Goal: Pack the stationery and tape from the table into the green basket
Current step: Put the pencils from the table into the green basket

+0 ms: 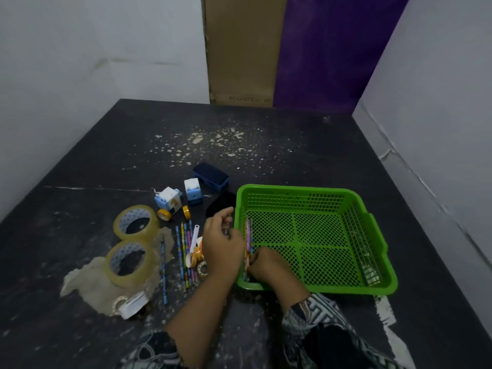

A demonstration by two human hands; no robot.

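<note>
Sleeves: patterned cuffs (pixel 314 310) are seen nearest the camera.
Right hand (pixel 269 265): closed on a bundle of pencils (pixel 248 246) inside the green basket (pixel 372 251), against its left wall.
Left hand (pixel 221 249): curled just outside that wall; nothing can be seen pinched.
Pencil axis: laid near-to-far along the wall.
Remaining pencils (pixel 183 257): lined up the same way, just left of the left hand, judged the nearer one.
Tape rolls (pixel 130 243): further left on the table (pixel 106 155).

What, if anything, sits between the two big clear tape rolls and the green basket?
Loose pencils, small tape rolls and the left hand lie on the table between the large clear tape rolls and the green basket. All are low; lifting over them looks feasible.
</note>
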